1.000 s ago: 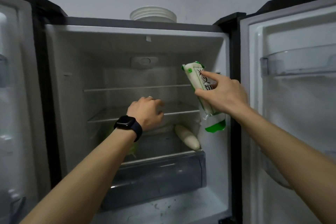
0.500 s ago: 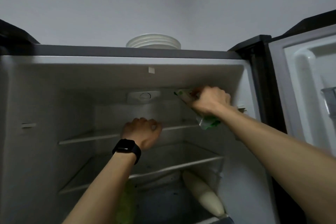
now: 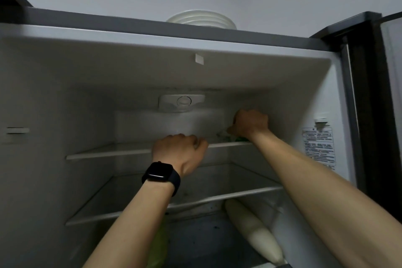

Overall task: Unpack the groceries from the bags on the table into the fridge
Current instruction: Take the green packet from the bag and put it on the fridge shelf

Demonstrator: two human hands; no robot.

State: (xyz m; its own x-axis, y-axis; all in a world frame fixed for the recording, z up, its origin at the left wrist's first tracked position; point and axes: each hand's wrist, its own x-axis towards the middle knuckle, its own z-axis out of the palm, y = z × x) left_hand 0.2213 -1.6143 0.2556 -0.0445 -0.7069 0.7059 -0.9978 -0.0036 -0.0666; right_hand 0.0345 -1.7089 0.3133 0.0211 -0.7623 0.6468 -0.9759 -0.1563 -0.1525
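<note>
Fridge (image 3: 152, 67): fills the frame, open, interior unlit; right door at the right edge.

Upper shelf (image 3: 104, 154): crosses mid-frame; carries the task's thing at its right rear.

Lower shelf (image 3: 239, 193): below it, bare where we can see.

White radish (image 3: 256, 233): lower right, under the lower shelf, lying on a slant.

Right hand (image 3: 250, 124): right of centre, deep over the upper shelf; fingers curled down on the packet (image 3: 236, 138).

Left hand (image 3: 180, 152): centre, at the upper shelf's front lip, fingers curled; whether it grips the lip or nothing we cannot tell; watch (image 3: 161, 175) on its wrist.

Plates (image 3: 202, 20): stacked on the fridge top, upper centre.

Packet: only a pale and green sliver shows under the right hand, low on the shelf; we judge its long axis runs roughly side to side, though most is hidden.

The hands are apart; the packet lies up and right of the left hand, so we judge the release belongs to the right hand alone.
</note>
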